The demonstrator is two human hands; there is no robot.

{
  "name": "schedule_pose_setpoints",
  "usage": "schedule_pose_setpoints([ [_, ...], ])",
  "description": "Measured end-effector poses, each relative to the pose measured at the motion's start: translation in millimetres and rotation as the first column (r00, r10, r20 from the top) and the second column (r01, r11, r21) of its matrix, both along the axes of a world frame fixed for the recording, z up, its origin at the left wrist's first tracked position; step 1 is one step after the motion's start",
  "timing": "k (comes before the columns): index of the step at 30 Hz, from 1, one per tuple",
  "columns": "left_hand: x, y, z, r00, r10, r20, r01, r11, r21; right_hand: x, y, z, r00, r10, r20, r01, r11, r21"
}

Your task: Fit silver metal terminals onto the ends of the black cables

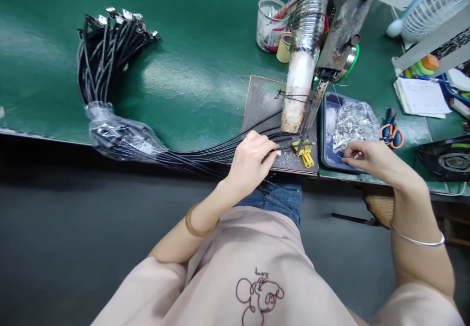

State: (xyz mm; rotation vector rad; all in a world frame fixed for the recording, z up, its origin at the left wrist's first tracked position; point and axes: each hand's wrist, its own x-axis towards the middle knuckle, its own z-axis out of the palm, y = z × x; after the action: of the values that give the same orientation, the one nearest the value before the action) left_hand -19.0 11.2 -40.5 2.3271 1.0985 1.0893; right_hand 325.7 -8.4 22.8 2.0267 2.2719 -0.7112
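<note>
My left hand [251,162] pinches a black cable over a dark board [257,102], at the right end of a long bundle of black cables [191,158]. Just right of its fingertips, a small yellow fixture [304,153] sits on the board, under the slim metal tip of what looks like a mounted soldering iron [312,110]. My right hand [367,157] is closed in a pinch at the front of a blue tray [332,157]. Something tiny shows at its fingers, too small to name. Inside the tray lies a clear bag of small metal parts [354,123].
A duct hose [304,57] with a whitish end hangs over the board. Plastic wrap [123,132] binds the bundle, whose metal-tipped ends [121,17] lie far left. Pliers [391,130], a notepad [422,96], a fan [436,8] and a tub [270,27] stand around.
</note>
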Motion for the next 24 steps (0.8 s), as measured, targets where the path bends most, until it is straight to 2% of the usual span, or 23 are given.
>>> schedule_pose_setpoints([
  [2, -6.2, -7.9, 14.0, 0.986, -0.159, 0.055, 0.166, 0.976, -0.142, 0.1, -4.8, -5.0, 0.997, -0.07, 0.033, 0.066, 0.992, 0.109],
  [3, -9.1, -12.2, 21.7, 0.952, -0.294, 0.085, 0.306, 0.925, -0.226, 0.1, -7.4, -7.6, 0.994, -0.1, 0.037, 0.093, 0.984, 0.154],
  [4, -11.5, -16.5, 29.1, 0.874, -0.467, 0.135, 0.485, 0.815, -0.318, -0.1, -9.8, -10.0, 0.992, -0.121, 0.034, 0.113, 0.976, 0.188],
  [5, -13.0, -20.3, 35.6, 0.742, -0.637, 0.211, 0.662, 0.642, -0.387, -0.4, -12.2, -12.3, 0.991, -0.129, 0.027, 0.121, 0.971, 0.205],
  [6, -13.6, -23.6, 40.4, 0.576, -0.763, 0.295, 0.793, 0.432, -0.43, -1.0, -14.6, -14.2, 0.991, -0.13, 0.015, 0.124, 0.969, 0.212],
  [7, -13.3, -26.1, 43.2, 0.415, -0.824, 0.385, 0.865, 0.226, -0.447, -1.8, -17.0, -15.8, 0.991, -0.135, 0.0, 0.131, 0.965, 0.226],
  [8, -12.2, -28.0, 43.8, 0.295, -0.834, 0.467, 0.887, 0.057, -0.457, -3.1, -19.6, -16.9, 0.99, -0.143, -0.017, 0.142, 0.959, 0.246],
  [9, -10.5, -29.1, 42.3, 0.246, -0.803, 0.543, 0.88, -0.05, -0.472, -5.0, -22.7, -17.6, 0.988, -0.154, -0.035, 0.157, 0.949, 0.273],
  [10, -8.4, -29.7, 38.8, 0.28, -0.734, 0.619, 0.866, -0.085, -0.493, -7.6, -26.1, -17.7, 0.984, -0.169, -0.054, 0.177, 0.934, 0.311],
  [11, -6.1, -29.9, 33.9, 0.376, -0.625, 0.684, 0.848, -0.066, -0.526, -11.0, -30.1, -17.2, 0.98, -0.185, -0.072, 0.199, 0.91, 0.363],
  [12, -3.8, -29.9, 28.0, 0.502, -0.463, 0.73, 0.823, -0.004, -0.569, -15.5, -34.4, -16.2, 0.976, -0.198, -0.088, 0.216, 0.877, 0.429],
  [13, -1.5, -29.8, 21.7, 0.611, -0.248, 0.752, 0.787, 0.08, -0.612, -21.2, -39.0, -14.6, 0.973, -0.205, -0.102, 0.228, 0.835, 0.5],
  [14, 0.6, -29.7, 15.7, 0.664, -0.034, 0.747, 0.742, 0.156, -0.652, -28.0, -43.7, -12.7, 0.972, -0.206, -0.115, 0.235, 0.787, 0.571],
  [15, 2.6, -29.6, 10.5, 0.666, 0.152, 0.73, 0.697, 0.222, -0.682, -36.1, -48.4, -10.6, 0.97, -0.206, -0.133, 0.243, 0.734, 0.635],
  [16, 4.4, -29.6, 6.4, 0.644, 0.279, 0.712, 0.659, 0.27, -0.702, -45.3, -52.8, -8.6, 0.964, -0.21, -0.162, 0.264, 0.691, 0.673],
  [17, 6.1, -29.8, 3.7, 0.621, 0.353, 0.7, 0.631, 0.304, -0.713, -55.6, -56.9, -7.1, 0.953, -0.216, -0.213, 0.304, 0.658, 0.689],
  [19, 9.3, -30.5, 2.2, 0.602, 0.396, 0.693, 0.602, 0.345, -0.72, -78.6, -63.3, -6.8, 0.903, -0.194, -0.383, 0.413, 0.636, 0.652],
  [20, 10.8, -31.0, 3.1, 0.609, 0.389, 0.692, 0.594, 0.355, -0.722, -90.8, -65.6, -8.3, 0.858, -0.154, -0.49, 0.46, 0.653, 0.601],
  [22, 13.6, -32.1, 6.7, 0.627, 0.364, 0.689, 0.576, 0.378, -0.724, -114.5, -67.7, -14.4, 0.759, -0.051, -0.649, 0.463, 0.744, 0.482],
  [23, 14.9, -32.6, 8.8, 0.634, 0.351, 0.689, 0.567, 0.395, -0.723, -125.3, -67.6, -18.3, 0.736, -0.017, -0.676, 0.45, 0.759, 0.471],
  [24, 16.0, -33.0, 10.7, 0.64, 0.337, 0.691, 0.559, 0.412, -0.719, -134.8, -66.7, -22.4, 0.741, 0.012, -0.671, 0.443, 0.743, 0.502],
])
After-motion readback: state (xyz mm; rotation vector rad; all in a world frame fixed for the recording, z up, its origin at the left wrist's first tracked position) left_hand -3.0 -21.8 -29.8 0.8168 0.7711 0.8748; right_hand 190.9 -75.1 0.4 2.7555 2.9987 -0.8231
